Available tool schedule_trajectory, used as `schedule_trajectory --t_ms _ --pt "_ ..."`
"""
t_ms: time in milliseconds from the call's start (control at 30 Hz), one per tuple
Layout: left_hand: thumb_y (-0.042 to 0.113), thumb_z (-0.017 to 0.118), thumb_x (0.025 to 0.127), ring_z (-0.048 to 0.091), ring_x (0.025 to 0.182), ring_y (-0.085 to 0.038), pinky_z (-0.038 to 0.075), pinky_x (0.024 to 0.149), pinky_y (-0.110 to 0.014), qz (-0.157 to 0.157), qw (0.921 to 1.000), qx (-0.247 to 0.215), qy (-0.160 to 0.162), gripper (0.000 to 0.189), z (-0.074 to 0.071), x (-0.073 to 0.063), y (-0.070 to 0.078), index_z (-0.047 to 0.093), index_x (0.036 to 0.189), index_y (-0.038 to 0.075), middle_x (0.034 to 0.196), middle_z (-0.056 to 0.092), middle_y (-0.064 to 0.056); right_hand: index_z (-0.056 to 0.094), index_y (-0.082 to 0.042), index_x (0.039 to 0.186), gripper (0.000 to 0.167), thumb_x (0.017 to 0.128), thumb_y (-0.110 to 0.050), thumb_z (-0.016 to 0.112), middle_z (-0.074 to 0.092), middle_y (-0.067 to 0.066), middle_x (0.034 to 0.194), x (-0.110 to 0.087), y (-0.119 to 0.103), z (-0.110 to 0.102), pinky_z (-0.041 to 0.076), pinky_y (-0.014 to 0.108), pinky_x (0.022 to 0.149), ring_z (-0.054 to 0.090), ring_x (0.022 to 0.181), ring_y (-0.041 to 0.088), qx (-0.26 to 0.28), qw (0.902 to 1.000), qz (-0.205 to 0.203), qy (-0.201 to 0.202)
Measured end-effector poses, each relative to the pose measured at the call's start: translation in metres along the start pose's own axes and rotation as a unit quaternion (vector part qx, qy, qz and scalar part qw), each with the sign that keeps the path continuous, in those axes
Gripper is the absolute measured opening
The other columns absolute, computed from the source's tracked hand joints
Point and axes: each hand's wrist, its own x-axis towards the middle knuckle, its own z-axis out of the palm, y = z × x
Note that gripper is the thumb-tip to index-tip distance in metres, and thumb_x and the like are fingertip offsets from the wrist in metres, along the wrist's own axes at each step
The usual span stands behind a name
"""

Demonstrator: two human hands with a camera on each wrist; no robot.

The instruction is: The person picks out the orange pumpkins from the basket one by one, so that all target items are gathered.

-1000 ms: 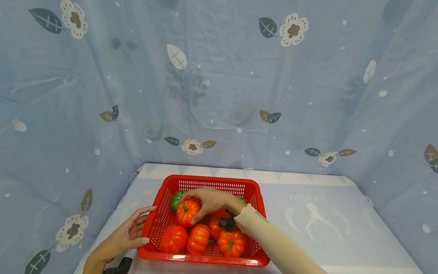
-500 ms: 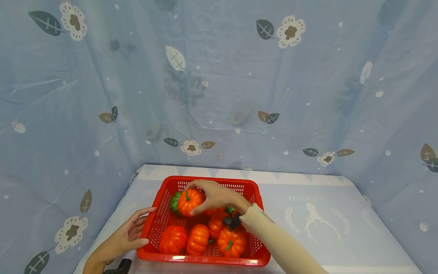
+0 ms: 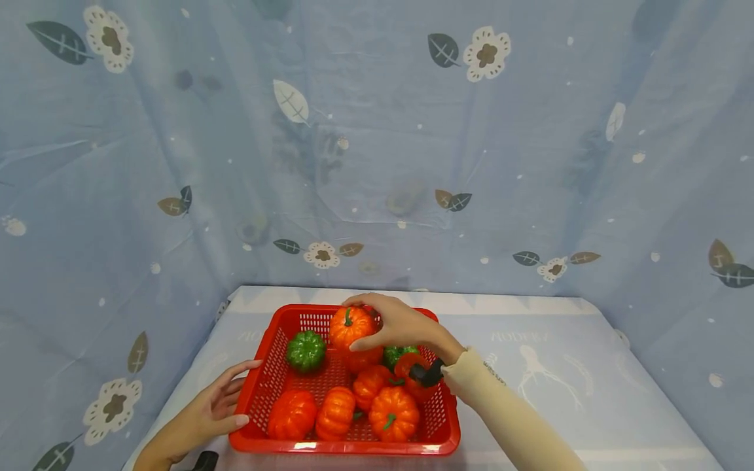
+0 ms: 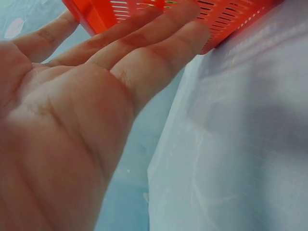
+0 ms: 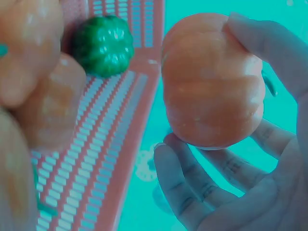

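1. Nearest, the left hand [image 3: 219,407] is not clenched round anything: its fingers are fairly straight, the thumb and a fingertip touching the left rim of the red basket [image 3: 341,447] and the others against the outer wall. That light touch probably keeps the basket from sliding on the table [image 3: 624,418].

2. Along the basket's near side sit three orange pumpkins: one in the left corner [image 3: 292,415], one beside it lying on its side [image 3: 336,413], and one farther right with its stem up [image 3: 394,414]. They lie at mixed angles, as if loosely placed rather than lined up.

3. Behind them are more orange pumpkins, some partly hidden by the right arm, and two green vegetables, one at left [image 3: 306,351] and one at right [image 3: 401,354].

4. Toward the back, the right hand [image 3: 406,324] grasps the raised pumpkin [image 3: 351,328], thumb on one side and fingers on the other. The wide grip likely suits its round, smooth body; the stem stays free.

5. Farthest, a blue patterned cloth [image 3: 377,144] hangs behind the table.
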Motion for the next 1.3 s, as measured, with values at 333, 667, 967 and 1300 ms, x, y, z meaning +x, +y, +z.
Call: schedule_trajectory --t_ms 333,667,967,1300 --pt "0.002 0.063 0.100 0.052 0.134 -0.037 0.056 0.095 -0.042 0.023 0.9994 -0.003 -0.026 0.077 -0.003 -0.001 -0.001 0.019 0.162 0.012 0.156 0.028 -0.038 0.053 -0.035 0.145 0.070 0.083 -0.044 0.086 0.056 -0.006 0.135 -0.034 0.020 -0.030 0.059 0.034 0.084 0.059 0.109 0.020 0.021 0.9972 0.046 0.055" --pt "0.001 0.062 0.099 0.057 0.129 -0.013 0.055 0.097 -0.036 0.039 0.9987 0.006 -0.032 0.076 -0.004 0.000 -0.002 0.021 0.162 0.013 0.156 0.026 -0.039 0.053 -0.031 0.146 0.072 0.083 -0.043 0.086 0.061 -0.005 0.128 -0.071 0.039 -0.044 0.058 0.040 0.085 0.059 0.105 0.024 0.007 0.9919 0.061 0.111" --pt "0.001 0.064 0.098 0.053 0.132 -0.028 0.056 0.096 -0.038 0.031 0.9988 0.010 -0.036 0.077 -0.005 -0.001 0.002 0.021 0.161 0.013 0.155 0.028 -0.036 0.053 -0.038 0.143 0.070 0.082 -0.048 0.086 0.062 -0.003 0.126 -0.110 0.060 -0.056 0.058 0.042 0.088 0.061 0.103 0.026 0.007 0.9779 0.113 0.176" --pt "-0.002 0.061 0.098 0.057 0.128 -0.017 0.056 0.096 -0.037 0.048 0.9972 0.010 -0.056 0.077 -0.008 -0.001 0.001 0.019 0.161 0.011 0.155 0.026 -0.039 0.050 -0.035 0.147 0.073 0.084 -0.043 0.086 0.055 0.005 0.136 -0.150 0.091 -0.064 0.057 0.042 0.081 0.058 0.106 0.035 0.028 0.9596 0.163 0.228"
